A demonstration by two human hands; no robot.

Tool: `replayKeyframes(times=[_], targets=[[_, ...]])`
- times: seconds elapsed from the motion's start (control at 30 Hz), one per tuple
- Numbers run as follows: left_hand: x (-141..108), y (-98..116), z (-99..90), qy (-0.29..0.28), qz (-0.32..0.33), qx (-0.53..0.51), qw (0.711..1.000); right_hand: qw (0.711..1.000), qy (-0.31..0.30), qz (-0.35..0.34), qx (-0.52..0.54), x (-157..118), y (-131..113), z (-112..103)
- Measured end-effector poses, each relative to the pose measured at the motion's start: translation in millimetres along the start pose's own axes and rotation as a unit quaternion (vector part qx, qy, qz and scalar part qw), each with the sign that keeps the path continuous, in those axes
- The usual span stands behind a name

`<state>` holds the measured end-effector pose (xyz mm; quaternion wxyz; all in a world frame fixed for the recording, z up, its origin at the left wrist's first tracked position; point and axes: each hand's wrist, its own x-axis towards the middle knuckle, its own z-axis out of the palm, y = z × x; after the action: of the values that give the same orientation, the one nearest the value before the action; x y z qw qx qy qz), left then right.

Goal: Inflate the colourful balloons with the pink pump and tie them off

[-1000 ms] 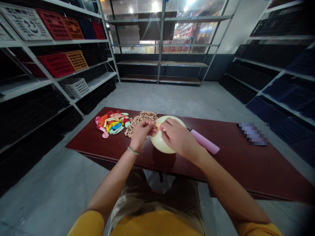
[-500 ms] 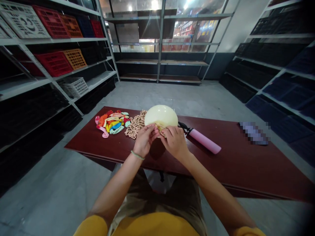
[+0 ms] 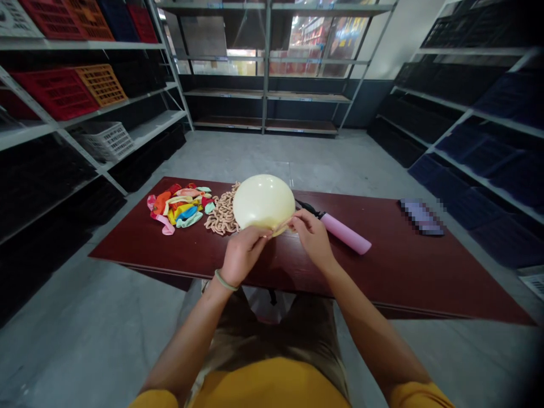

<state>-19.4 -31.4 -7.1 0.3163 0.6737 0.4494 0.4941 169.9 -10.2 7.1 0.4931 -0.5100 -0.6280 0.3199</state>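
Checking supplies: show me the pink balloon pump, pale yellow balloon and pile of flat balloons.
Pink balloon pump (image 3: 345,233), head view, on its barrel.
Pale yellow balloon (image 3: 263,199), head view, on its top.
Pile of flat balloons (image 3: 178,208), head view, on its middle.

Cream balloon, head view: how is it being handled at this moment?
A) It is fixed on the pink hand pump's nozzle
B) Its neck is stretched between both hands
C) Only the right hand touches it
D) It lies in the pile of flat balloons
B: the left hand and right hand both pinch the neck under the inflated cream balloon, which sits apart from the pink hand pump.
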Motion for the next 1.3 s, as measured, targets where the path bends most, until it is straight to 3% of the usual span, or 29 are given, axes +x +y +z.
replayKeyframes(times=[0.2,0.33,0.47,0.57,0.67,0.8,0.9,1.0,1.3], targets=[[-2.9,8.4,-4.8,-0.032,0.029,-0.016,0.999,1.0,0.005,0.003,-0.006,4.8,-0.3,4.5],[-2.6,6.1,-8.4,-0.105,-0.049,-0.094,0.989,0.999,-0.012,-0.024,0.022,2.1,0.9,7.6],[-2.8,4.3,-12.5,-0.124,-0.179,-0.173,0.961,0.99,-0.032,-0.133,-0.031,-4.5,-1.6,8.7],[-2.5,5.9,-14.2,-0.13,-0.228,-0.23,0.937,0.961,-0.072,-0.25,-0.097,-5.6,-7.9,6.9],[-2.4,5.5,-14.4,-0.129,-0.257,-0.296,0.911,0.94,-0.096,-0.303,-0.124,-3.0,-13.8,5.0],[-4.1,0.3,-13.2,-0.067,-0.284,-0.393,0.872,0.949,-0.098,-0.28,-0.106,-0.4,-14.8,5.2],[-6.0,-1.8,-11.2,-0.063,-0.308,-0.423,0.85,0.965,-0.076,-0.23,-0.099,0.0,-13.3,7.2],[-6.6,-0.3,-8.9,-0.088,-0.315,-0.412,0.85,0.965,-0.074,-0.217,-0.131,1.8,-15.4,8.0],[-2.0,0.3,-9.5,-0.117,-0.323,-0.352,0.871,0.936,-0.147,-0.255,-0.194,10.1,-32.7,0.5]])
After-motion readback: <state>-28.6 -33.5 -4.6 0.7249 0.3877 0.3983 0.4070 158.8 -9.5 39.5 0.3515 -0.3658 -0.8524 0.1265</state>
